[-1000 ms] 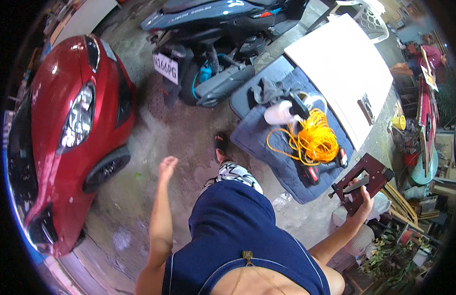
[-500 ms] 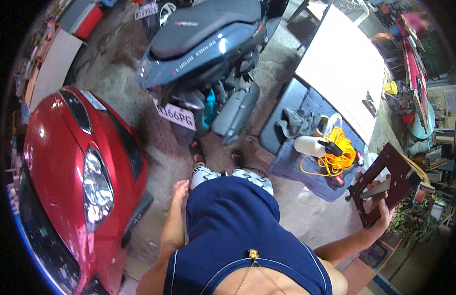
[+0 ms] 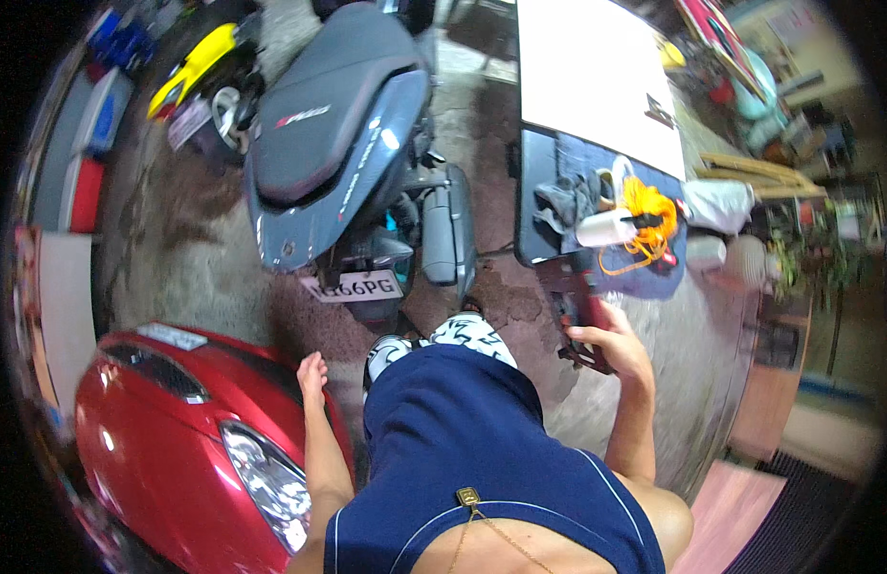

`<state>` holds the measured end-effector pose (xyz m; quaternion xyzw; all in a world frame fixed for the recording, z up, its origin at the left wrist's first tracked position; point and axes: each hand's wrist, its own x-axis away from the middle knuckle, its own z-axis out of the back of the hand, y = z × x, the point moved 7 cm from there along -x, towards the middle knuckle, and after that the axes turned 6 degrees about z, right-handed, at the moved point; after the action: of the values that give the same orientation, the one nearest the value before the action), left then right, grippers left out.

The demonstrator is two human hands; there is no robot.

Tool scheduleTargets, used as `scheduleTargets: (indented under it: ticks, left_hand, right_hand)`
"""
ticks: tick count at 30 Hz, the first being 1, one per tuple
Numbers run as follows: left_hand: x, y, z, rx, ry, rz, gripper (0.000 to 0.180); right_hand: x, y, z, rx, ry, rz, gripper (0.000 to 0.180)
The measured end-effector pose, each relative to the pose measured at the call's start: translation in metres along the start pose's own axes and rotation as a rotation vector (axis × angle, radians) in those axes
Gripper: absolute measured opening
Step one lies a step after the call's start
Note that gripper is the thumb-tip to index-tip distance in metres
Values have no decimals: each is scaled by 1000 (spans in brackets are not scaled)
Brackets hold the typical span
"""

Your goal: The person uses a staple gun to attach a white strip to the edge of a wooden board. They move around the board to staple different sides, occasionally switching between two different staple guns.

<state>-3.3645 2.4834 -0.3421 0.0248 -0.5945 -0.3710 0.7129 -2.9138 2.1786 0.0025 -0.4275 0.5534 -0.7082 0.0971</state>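
My right hand [image 3: 617,342] grips a dark maroon flat frame [image 3: 577,298] with a wide opening in it, now turned almost edge-on. The frame is beside the near edge of a table at my right; its far end overlaps that edge in view, and I cannot tell whether they touch. My left hand [image 3: 311,375] hangs at my left side with loosely bent fingers and holds nothing. It is nearest to the red car or scooter body [image 3: 166,421], apart from it as far as I can see.
A grey scooter [image 3: 338,124] stands ahead. The table carries a white board [image 3: 597,67], an orange cord coil [image 3: 651,215], a white bottle [image 3: 606,228] and grey cloth [image 3: 563,203]. A yellow vehicle [image 3: 197,67] is at far left, potted plants [image 3: 807,253] at right.
My view has swung to the right. My right hand has brought the frame inward, closer to my body and the table, and turned it edge-on. The left hand stays low and empty.
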Motion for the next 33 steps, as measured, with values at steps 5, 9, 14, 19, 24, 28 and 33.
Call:
scheduleTargets:
  ticks: [5, 9, 14, 19, 24, 28, 33]
  left_hand:
    - [-14, -21, -19, -158, -84, 99, 36]
    - [-28, -59, -35, -294, -183, 181, 38]
    - [-2, -26, -68, -241, -127, 65, 41]
    - [30, 0, -98, -248, -56, 68, 39]
    - [45, -7, -113, -246, -54, -19, 34]
    - [56, -39, -116, -155, -33, -29, 32]
    - [93, -74, -116, -260, 48, -117, 39]
  right_hand:
    - [14, 47, 5, 298, 89, -223, 67]
    - [25, 73, 48, 432, 267, -147, 67]
    - [45, 93, 144, 534, 505, -288, 70]
    - [26, 77, 249, 704, 854, -144, 66]
    - [-58, 48, 321, 1112, 1071, 55, 75]
    - [-136, 63, 357, 1334, 1104, 102, 79]
    - [-191, 95, 373, 1577, 946, 241, 76]
